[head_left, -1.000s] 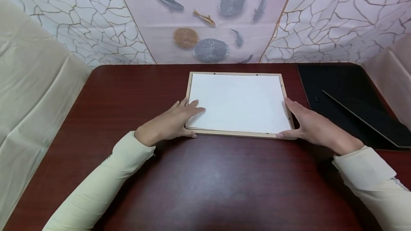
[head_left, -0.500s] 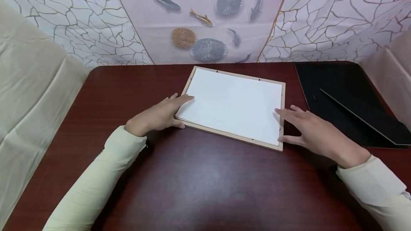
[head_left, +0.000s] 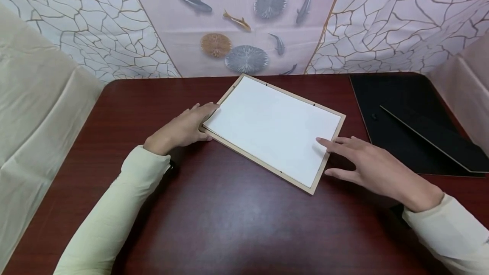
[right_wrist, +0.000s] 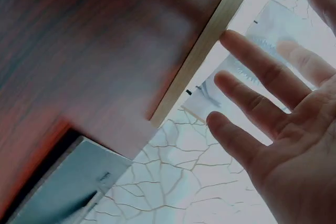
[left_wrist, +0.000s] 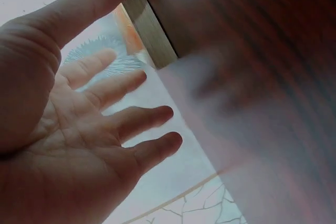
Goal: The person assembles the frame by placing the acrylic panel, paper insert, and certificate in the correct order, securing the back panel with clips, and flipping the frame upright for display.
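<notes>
A light wooden picture frame (head_left: 256, 157) lies turned at an angle on the table, a white sheet (head_left: 271, 126) inside it. Small dark tabs dot its inner edge. My left hand (head_left: 179, 127) is at its left corner, thumb near the front edge and fingers by the left side. In the left wrist view those fingers (left_wrist: 152, 119) are extended and spread, the thumb against the wood. At the right side is my right hand (head_left: 368, 162), index finger reaching over the sheet and thumb apart from it. The right wrist view shows its fingers (right_wrist: 239, 93) nearly straight beside the frame.
On the right of the dark red table (head_left: 237, 228) lies a black backing board (head_left: 386, 86) with its stand leg (head_left: 431, 135) raised at a slant. A patterned cloth (head_left: 244, 24) hangs behind the table's far edge. Pale cloth (head_left: 34, 109) covers the left side.
The picture frame has turned clockwise, its right side swinging toward me and its left side away. My left hand moved left and away; my right hand moved slightly nearer.
</notes>
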The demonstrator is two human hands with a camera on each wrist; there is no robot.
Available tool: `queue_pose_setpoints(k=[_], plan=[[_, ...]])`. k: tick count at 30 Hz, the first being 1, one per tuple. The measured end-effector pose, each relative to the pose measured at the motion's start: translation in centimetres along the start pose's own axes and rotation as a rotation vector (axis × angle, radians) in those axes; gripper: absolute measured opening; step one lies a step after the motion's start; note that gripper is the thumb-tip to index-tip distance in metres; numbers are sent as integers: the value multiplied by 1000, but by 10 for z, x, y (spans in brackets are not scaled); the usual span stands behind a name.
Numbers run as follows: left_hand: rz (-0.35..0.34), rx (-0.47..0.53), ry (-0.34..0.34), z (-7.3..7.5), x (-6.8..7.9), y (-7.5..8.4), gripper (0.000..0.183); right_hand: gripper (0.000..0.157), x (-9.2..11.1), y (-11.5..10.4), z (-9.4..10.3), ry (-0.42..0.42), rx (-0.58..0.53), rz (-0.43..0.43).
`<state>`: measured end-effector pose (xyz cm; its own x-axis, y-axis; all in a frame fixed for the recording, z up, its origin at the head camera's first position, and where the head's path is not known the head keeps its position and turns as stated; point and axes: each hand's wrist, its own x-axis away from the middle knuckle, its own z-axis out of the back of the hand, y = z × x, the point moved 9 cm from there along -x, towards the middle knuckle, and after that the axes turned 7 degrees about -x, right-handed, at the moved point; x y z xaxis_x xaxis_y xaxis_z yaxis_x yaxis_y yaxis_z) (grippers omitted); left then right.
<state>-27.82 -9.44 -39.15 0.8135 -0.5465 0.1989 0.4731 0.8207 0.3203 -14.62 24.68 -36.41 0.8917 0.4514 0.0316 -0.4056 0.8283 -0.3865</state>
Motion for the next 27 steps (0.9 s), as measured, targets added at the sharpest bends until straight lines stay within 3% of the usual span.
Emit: queue_pose_setpoints(k=[3, 7, 11, 16, 22, 27], plan=[[18, -37, 19, 2, 8, 10, 84, 73, -10, 11, 4, 1, -41, -12], [23, -57, 44, 4, 25, 35, 73, 72, -33, 34, 10, 8, -77, -53], [27, -56, 26, -3, 42, 57, 59, 71, -59, 53, 9, -6, -95, -76], [5, -63, 21, -7, 50, 69, 46, 69, -81, 61, 4, -44, -134, -88], [-47, -26, 30, -8, 44, 67, 43, 70, -76, 63, 1, -49, -140, -116], [-48, 6, 10, -7, 38, 62, 50, 73, -63, 60, 1, -45, -120, -125]])
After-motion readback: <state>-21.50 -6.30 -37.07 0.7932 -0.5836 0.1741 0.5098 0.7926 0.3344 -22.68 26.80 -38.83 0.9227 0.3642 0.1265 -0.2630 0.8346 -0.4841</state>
